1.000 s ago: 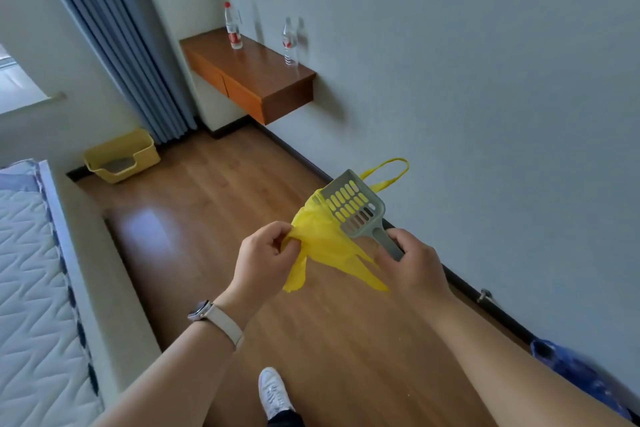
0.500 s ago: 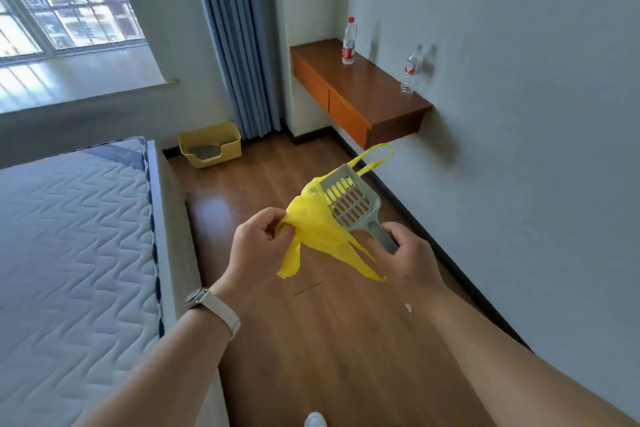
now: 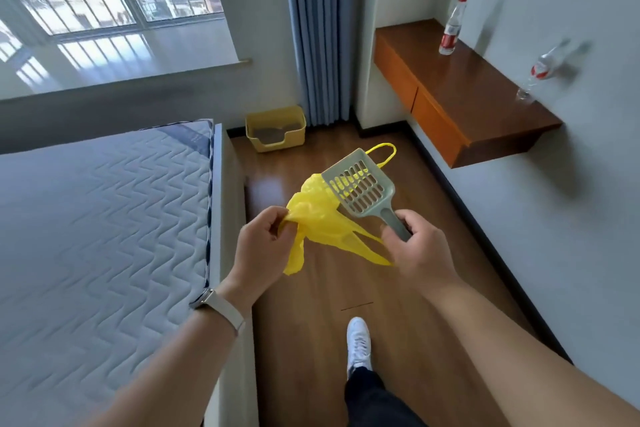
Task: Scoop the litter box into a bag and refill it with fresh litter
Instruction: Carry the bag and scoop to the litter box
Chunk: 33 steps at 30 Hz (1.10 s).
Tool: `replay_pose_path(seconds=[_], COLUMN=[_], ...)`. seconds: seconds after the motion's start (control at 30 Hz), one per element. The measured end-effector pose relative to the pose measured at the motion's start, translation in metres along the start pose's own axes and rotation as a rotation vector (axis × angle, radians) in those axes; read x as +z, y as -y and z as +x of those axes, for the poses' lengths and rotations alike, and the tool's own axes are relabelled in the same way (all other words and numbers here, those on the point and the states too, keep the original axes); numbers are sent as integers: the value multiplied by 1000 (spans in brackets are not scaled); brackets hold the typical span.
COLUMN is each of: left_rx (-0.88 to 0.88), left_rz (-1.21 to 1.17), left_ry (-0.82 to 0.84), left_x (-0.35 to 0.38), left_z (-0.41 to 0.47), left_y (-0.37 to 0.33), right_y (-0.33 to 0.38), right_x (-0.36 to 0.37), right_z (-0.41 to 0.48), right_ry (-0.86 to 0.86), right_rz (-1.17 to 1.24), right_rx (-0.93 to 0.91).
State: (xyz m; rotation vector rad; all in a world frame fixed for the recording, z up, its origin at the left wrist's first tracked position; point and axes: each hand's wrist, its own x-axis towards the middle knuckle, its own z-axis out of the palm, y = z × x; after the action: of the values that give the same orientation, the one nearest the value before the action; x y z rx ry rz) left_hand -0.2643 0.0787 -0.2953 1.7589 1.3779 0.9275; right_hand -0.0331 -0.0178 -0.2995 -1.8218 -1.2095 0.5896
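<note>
A crumpled yellow plastic bag (image 3: 320, 218) hangs between my hands in the middle of the view. My left hand (image 3: 261, 243) pinches its left edge. My right hand (image 3: 415, 246) grips the handle of a grey slotted litter scoop (image 3: 360, 185), whose head points up and away, and also holds part of the bag. One bag handle loops up behind the scoop. The yellow litter box (image 3: 275, 128), with grey litter inside, stands on the wooden floor far ahead by the blue curtain.
A bed with a quilted mattress (image 3: 97, 236) fills the left side. A wall-mounted wooden desk (image 3: 460, 94) on the right carries two water bottles (image 3: 452, 28). A strip of wooden floor (image 3: 311, 340) runs between bed and wall toward the box. My white shoe (image 3: 358, 340) is below.
The view has swung left and up, bringing the window and bed into sight and the litter box to the centre. Both hands keep their hold on the bag and scoop.
</note>
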Motion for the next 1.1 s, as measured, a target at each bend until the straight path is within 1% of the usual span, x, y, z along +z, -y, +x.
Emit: replay_pose_path(seconds=[0.1, 0.3, 0.4, 0.57, 0.77, 0.9, 1.1], left_rx=[-14, -23, -31, -51, -69, -89, -110], left_rz=[31, 81, 57, 16, -55, -72, -98], left_ry=[-30, 9, -28, -91, -139, -137, -116], left_x=[17, 47, 54, 46, 40, 35, 12], left_z=[55, 159, 202, 262, 335, 392, 500], left_y=[-6, -16, -25, -27, -8, 23, 69], right_y=[-10, -22, -19, -1, 11, 21, 47], right_x=[2, 4, 9, 21, 52, 89, 151], right_z=[63, 186, 240, 304, 377, 430, 520], right_ry=[19, 70, 96, 131, 137, 162, 173], right_rz=[23, 19, 11, 30, -9, -33, -97], right_rx=[5, 5, -9, -63, -73, -87, -53])
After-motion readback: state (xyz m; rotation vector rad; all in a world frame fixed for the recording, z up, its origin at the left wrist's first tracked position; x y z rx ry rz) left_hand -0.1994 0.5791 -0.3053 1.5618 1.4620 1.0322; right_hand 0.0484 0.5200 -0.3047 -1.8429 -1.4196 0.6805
